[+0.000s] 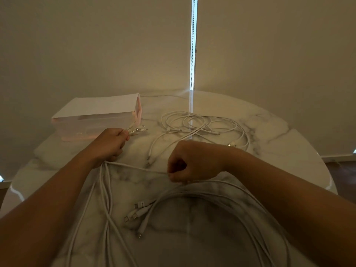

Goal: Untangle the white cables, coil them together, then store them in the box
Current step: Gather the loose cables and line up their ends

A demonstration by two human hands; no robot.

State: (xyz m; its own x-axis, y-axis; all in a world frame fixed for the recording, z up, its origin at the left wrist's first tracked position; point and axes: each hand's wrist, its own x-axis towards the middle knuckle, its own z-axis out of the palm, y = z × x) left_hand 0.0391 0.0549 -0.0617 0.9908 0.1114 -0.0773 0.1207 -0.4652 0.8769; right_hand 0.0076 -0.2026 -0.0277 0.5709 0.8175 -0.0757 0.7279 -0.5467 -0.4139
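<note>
Nearest, below both grips, long white round cables (pixel 221 197) are lying in loose sweeping loops on the round white marble table (pixel 279 132). A cluster of plug ends (pixel 137 211) is resting between the two forearms. The right hand (pixel 189 162) is clenching round one strand, which is running taut across to the left hand (pixel 109 143). That hand is grasping a bunch of cable ends, with short plug tips (pixel 135 130) poking out just beyond its grip and the lengths trailing down from under it.

Beyond the right grip, well apart, a second heap of white cables (pixel 202 124) is sitting tangled and untouched. Just past the left grip, the translucent pink plastic box (pixel 92 120) is standing with its flat white lid lying on top.

By my reading, the task is sitting at an early stage. Ends are being gathered, but no coil is formed, the far heap is waiting, and nothing is showing inside the box.
</note>
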